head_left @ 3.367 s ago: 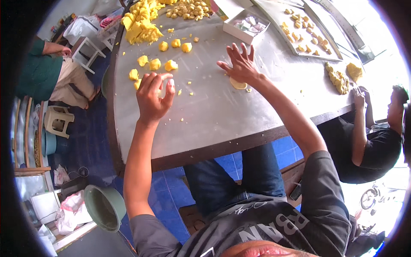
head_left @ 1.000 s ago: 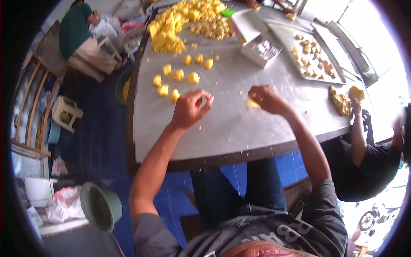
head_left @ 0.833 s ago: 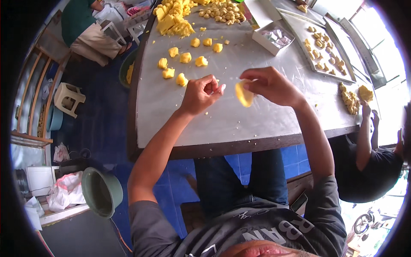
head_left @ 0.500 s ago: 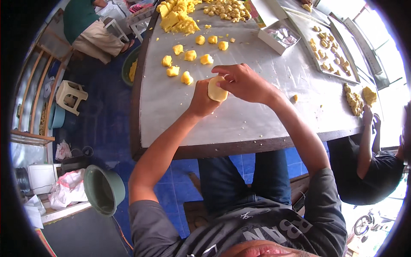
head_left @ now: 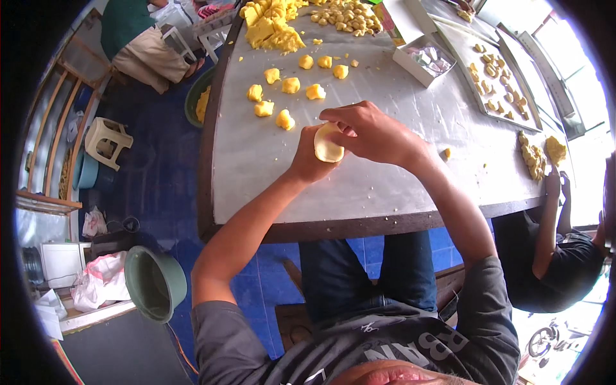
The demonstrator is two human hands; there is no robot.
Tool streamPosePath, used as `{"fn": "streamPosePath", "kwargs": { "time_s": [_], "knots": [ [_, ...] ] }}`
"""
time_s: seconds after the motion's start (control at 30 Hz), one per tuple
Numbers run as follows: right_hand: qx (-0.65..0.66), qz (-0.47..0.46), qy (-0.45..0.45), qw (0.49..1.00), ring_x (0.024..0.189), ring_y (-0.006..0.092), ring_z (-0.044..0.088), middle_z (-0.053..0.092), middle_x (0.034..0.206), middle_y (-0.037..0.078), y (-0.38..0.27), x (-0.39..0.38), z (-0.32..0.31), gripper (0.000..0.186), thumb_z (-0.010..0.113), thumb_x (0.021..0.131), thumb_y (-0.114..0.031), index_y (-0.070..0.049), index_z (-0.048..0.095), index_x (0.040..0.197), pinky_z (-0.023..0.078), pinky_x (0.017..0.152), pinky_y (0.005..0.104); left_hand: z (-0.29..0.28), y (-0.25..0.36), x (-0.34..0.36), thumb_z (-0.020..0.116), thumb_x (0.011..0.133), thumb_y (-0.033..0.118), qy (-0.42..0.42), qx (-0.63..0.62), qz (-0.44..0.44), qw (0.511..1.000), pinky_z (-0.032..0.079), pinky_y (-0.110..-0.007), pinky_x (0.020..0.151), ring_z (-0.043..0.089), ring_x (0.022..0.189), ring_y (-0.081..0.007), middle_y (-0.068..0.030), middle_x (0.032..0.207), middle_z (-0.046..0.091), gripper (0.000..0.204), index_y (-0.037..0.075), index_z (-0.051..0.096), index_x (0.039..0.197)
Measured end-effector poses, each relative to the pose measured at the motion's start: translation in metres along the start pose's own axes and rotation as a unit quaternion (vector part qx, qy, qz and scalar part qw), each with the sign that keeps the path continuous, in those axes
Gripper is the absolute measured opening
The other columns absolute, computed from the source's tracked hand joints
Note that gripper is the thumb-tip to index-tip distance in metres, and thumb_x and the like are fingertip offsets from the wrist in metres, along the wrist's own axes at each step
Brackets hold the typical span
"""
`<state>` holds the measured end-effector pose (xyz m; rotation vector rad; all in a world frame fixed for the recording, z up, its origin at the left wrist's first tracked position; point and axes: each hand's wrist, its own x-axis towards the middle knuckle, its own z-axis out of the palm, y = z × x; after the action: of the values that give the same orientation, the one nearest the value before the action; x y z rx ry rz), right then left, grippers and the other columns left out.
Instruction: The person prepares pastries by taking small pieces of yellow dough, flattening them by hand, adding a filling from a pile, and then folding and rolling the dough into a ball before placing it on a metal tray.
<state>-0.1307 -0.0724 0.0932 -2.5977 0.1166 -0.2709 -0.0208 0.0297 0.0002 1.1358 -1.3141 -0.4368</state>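
My left hand is closed around a pale, round piece of dough above the metal table. Its upper face is turned up toward me and looks slightly hollowed. Over its top edge bends my right hand, thumb pressed into the dough and fingers curled behind it. Several yellow dough lumps lie scattered just beyond my hands. Behind them sits a large crumbly mass of yellow dough, beside a pile of small pale balls.
At the back right stand a white box of wrapped pieces and a tray of shaped pieces. A co-worker on the right handles yellow dough. Another person is far left. A green tub and stool stand left.
My right thumb has pushed further into the round, whose face now looks more hollowed. Both hands stay in nearly the same place; the whole view has shifted slightly.
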Motion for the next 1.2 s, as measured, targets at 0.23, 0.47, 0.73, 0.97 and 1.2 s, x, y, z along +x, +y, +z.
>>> {"fn": "streamPosePath", "kwargs": {
  "time_s": [0.23, 0.47, 0.73, 0.97, 1.2],
  "knots": [
    [0.0, 0.01, 0.129, 0.992, 0.11, 0.0307, 0.058, 0.056, 0.124, 0.02, 0.079, 0.076, 0.022, 0.054, 0.067, 0.085, -0.031, 0.0, 0.051, 0.126, 0.046, 0.093, 0.0399, -0.004, -0.017, 0.004, 0.07, 0.084, 0.01, 0.067, 0.025, -0.063, 0.995, 0.04, -0.027, 0.056, 0.046, 0.06, -0.0076, 0.0007, 0.065, 0.053, 0.022, 0.002, 0.051, 0.074],
    [0.081, 0.131, 0.088, 0.984, 0.109, 0.0304, 0.058, 0.062, 0.114, 0.017, 0.111, 0.081, 0.062, 0.047, 0.069, 0.084, -0.023, 0.001, 0.054, 0.121, 0.044, 0.096, 0.0366, -0.012, -0.02, 0.013, 0.07, 0.083, 0.011, 0.118, 0.124, -0.09, 0.981, 0.039, -0.029, 0.053, 0.043, 0.055, -0.0095, -0.0001, 0.059, 0.048, 0.027, 0.004, 0.048, 0.069],
    [0.107, 0.004, 0.176, 0.979, 0.119, 0.0373, 0.049, 0.063, 0.11, 0.017, 0.014, 0.011, 0.053, 0.05, 0.067, 0.083, -0.025, -0.005, 0.052, 0.127, 0.027, 0.109, 0.0467, -0.015, -0.026, 0.0, 0.068, 0.077, 0.002, 0.112, -0.002, -0.083, 0.99, 0.046, -0.027, 0.062, 0.057, 0.073, -0.0086, -0.0008, 0.08, 0.063, 0.014, 0.001, 0.061, 0.089],
    [0.125, -0.01, 0.191, 0.973, 0.133, 0.0418, 0.032, 0.063, 0.111, 0.015, 0.022, 0.002, 0.074, 0.046, 0.056, 0.092, -0.03, -0.007, 0.047, 0.132, 0.005, 0.112, 0.0576, -0.01, -0.019, 0.003, 0.069, 0.073, -0.004, 0.102, -0.076, -0.097, 0.987, 0.05, -0.026, 0.066, 0.062, 0.078, -0.0109, -0.0029, 0.085, 0.065, 0.02, 0.002, 0.061, 0.091],
    [0.273, 0.043, 0.212, 0.937, 0.115, 0.0323, 0.05, 0.053, 0.122, 0.022, 0.023, 0.002, 0.068, 0.07, 0.066, 0.086, -0.036, -0.002, 0.034, 0.138, 0.042, 0.096, 0.0411, -0.011, -0.021, 0.003, 0.071, 0.073, -0.001, 0.078, -0.054, -0.078, 0.992, 0.043, -0.025, 0.057, 0.048, 0.064, -0.0066, 0.002, 0.069, 0.053, 0.021, 0.004, 0.051, 0.075]
  ]
}}
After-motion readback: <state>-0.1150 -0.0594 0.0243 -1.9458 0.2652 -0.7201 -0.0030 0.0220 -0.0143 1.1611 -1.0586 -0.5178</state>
